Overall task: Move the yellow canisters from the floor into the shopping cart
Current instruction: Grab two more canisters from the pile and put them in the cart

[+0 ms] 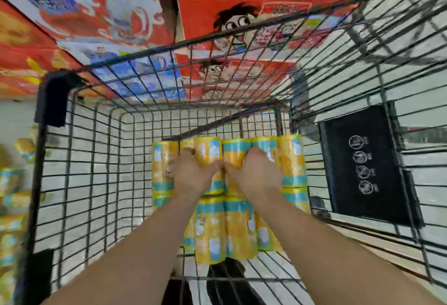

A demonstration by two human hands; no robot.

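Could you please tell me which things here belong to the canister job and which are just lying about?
Part of the job: yellow canisters in the cart, shopping cart, blurred canisters outside it at left, left hand, right hand.
Just lying about: red printed cartons, black panel with white icons.

Yellow, teal-banded canisters lay flat in two tight rows — inside the black wire shopping cart, right of centre.
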